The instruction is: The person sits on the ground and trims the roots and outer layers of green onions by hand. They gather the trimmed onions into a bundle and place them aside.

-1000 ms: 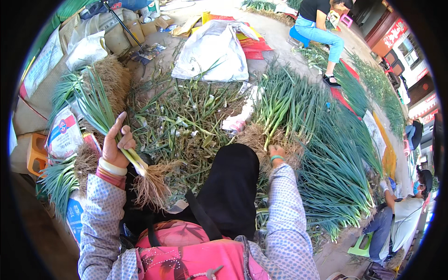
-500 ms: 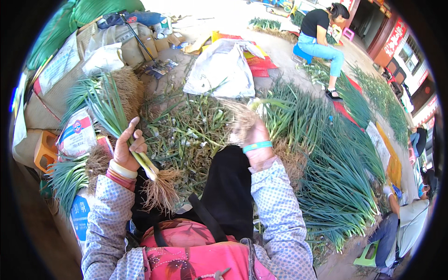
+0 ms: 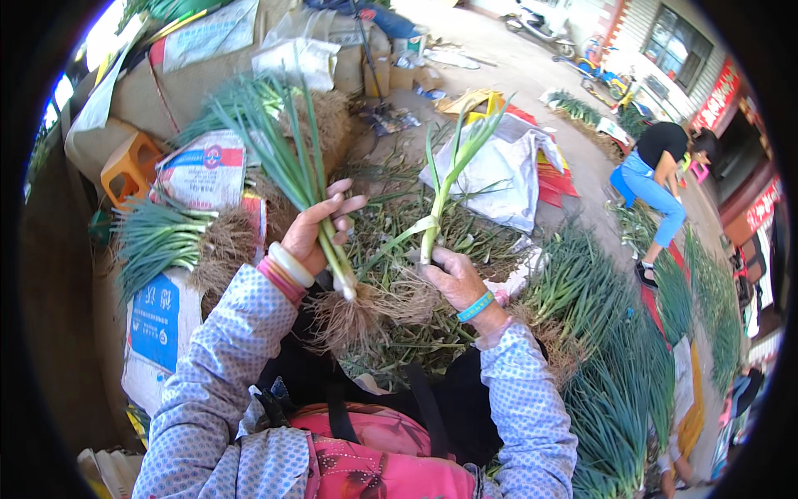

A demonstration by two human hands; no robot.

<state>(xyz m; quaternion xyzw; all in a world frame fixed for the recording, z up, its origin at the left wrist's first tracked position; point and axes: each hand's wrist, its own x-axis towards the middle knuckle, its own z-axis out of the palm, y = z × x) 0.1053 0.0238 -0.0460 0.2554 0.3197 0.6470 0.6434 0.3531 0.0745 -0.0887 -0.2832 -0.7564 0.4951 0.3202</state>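
Two bare hands, each holding green onions above a littered patch of ground. Left hand (image 3: 314, 234): thumb and palm clamped round a small bunch of green onions (image 3: 287, 170), several fingertips standing free to the right of the stems. Bunch tilts, leaves up and to the left, white bases low, a tangle of pale brown roots hanging beneath. Right hand (image 3: 455, 283): thumb and fingers pinched together on the lower stem of a single green onion (image 3: 438, 204). This one stands nearly upright, leaning right at the top, with one leaf bent off to the left; its roots spread just beside those of the bunch, and whether the two root masses touch, cannot tell.

Beneath and beyond the hands, a mat of leaf trimmings (image 3: 391, 229). Past it, a whitish sack (image 3: 499, 187) lies flat, red and yellow sheeting showing at its edge. To the left, a tied-looking bundle (image 3: 166, 241) lies with roots pointing right, near an orange plastic stool (image 3: 126, 170); below it, a blue-and-white sack (image 3: 158, 320). To the right, a long heap of onions (image 3: 619, 395). Farther off, a seated person (image 3: 657, 200), black top, light-blue trousers, bends forward.
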